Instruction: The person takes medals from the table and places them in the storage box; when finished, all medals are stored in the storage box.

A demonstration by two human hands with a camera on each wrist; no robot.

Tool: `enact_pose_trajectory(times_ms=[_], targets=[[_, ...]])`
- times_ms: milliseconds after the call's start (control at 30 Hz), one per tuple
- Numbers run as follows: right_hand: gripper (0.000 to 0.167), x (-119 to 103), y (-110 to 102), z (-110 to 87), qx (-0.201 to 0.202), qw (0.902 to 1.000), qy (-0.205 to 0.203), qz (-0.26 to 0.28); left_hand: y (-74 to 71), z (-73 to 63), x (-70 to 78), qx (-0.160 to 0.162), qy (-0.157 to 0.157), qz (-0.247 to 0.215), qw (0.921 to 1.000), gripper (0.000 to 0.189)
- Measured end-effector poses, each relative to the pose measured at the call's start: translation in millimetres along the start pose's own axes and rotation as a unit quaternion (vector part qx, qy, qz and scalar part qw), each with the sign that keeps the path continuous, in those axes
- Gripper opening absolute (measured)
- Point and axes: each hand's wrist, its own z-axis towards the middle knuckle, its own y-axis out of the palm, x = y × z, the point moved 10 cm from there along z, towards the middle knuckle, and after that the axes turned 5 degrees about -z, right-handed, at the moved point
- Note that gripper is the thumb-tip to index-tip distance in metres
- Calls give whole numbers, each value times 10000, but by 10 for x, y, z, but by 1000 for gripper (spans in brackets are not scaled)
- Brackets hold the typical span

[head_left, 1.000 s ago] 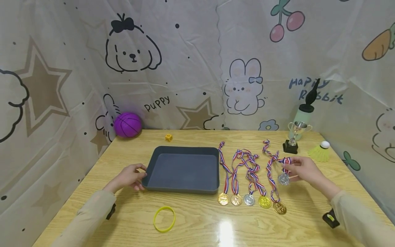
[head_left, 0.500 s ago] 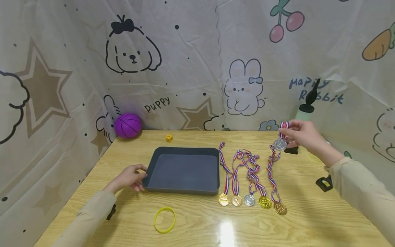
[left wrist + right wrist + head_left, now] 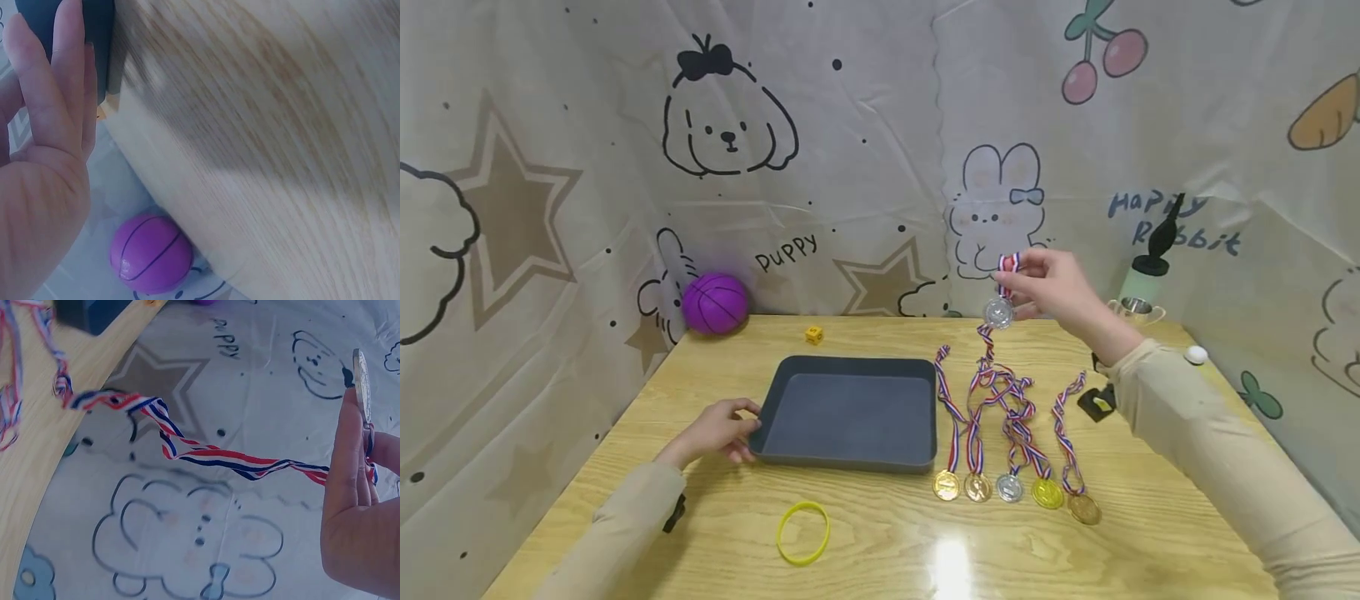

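Observation:
My right hand (image 3: 1060, 287) pinches the striped ribbon of a silver medal (image 3: 998, 312), raised over the back of the table. In the right wrist view the red, white and blue ribbon (image 3: 244, 464) trails down from the fingers to the table edge. My left hand (image 3: 721, 431) rests at the left side of a dark grey rectangular tray (image 3: 850, 417), its fingers fairly straight in the left wrist view. Right of the tray lie several ribboned medals, among them a gold medal (image 3: 947, 485), a silver one (image 3: 1010, 488) and a bronze one (image 3: 1085, 509).
A yellow wristband (image 3: 803, 560) lies in front of the tray. Behind are a purple ball (image 3: 715, 304) and a yellow die (image 3: 814, 335). At the back right stand a trophy cup (image 3: 1137, 311), partly hidden by the right arm, and a pump-like bottle (image 3: 1150, 267).
My right hand has lifted the silver medal from the right side and carried it up and leftward, its ribbon trailing. My left hand has stayed at the tray.

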Motion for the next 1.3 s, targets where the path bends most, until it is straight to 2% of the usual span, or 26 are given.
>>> enact_pose_trajectory(times_ms=[133,333,467,633,767,900,1100,1300], targets=[[17,-134,203,101,-61,9997,-138,209,-11,35,-4,-2,26,51,10000,37],[14,-241,626,224,-290,9970,-72,711,-24,58,-9,-10,15,43,10000,38],[15,-236,888,267,-353,9955,-14,885,-19,49,8,-18,14,47,10000,38],[15,-172,1058,305,-145,9958,43,903,-10,49,20,-46,48,37,10000,38],[16,-36,1150,322,-43,9969,74,783,-17,53,11,-29,41,28,10000,38],[16,214,1273,304,-19,9979,168,632,-14,46,-4,-11,36,12,10000,38],[14,589,1503,216,-247,9980,429,384,-13,21,-25,16,-15,-45,10000,38],[15,763,1685,80,-454,9978,456,174,-13,6,-35,37,-53,-87,9999,38]])
